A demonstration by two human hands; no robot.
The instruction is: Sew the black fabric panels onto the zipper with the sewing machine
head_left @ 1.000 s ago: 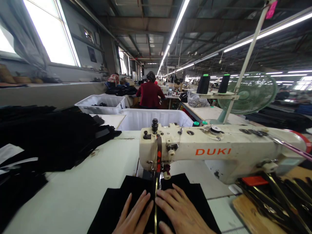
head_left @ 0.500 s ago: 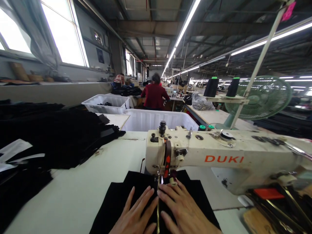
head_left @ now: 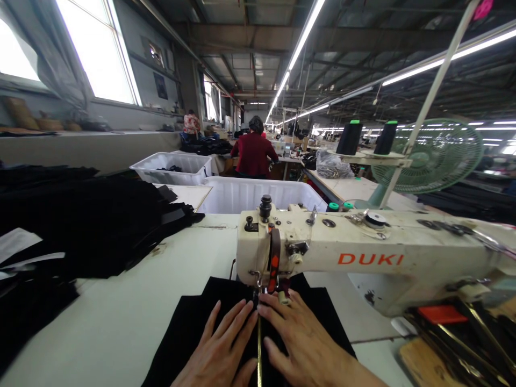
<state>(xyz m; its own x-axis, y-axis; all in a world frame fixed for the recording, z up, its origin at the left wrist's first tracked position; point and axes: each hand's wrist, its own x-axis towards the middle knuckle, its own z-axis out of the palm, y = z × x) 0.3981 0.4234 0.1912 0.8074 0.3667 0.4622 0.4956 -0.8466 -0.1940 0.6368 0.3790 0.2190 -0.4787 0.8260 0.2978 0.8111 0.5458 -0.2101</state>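
Observation:
A black fabric piece [head_left: 189, 322] lies under the needle area of the white sewing machine [head_left: 306, 250]. Down its middle runs a gold strip that looks like a metal zipper [head_left: 259, 344]. My left hand [head_left: 226, 344] rests flat on the fabric left of the zipper, fingers stretched toward the presser foot [head_left: 255, 294]. On the other side, my right hand [head_left: 298, 336] presses the fabric with spread fingers, its fingertips close beside the zipper and the foot. Neither hand grips anything. The needle itself is too small to make out.
Black fabric pieces [head_left: 92, 220] are piled at the left of the table [head_left: 133, 322]. More gold-edged black strips [head_left: 463, 344] lie at right by a red object [head_left: 441, 315]. White bins [head_left: 262, 194], thread cones [head_left: 350, 138], a green fan [head_left: 427, 156] and a co-worker [head_left: 253, 153] are beyond.
The fabric and both hands have shifted slightly forward, with the fingertips now nearer the presser foot. The whole view has also moved a little.

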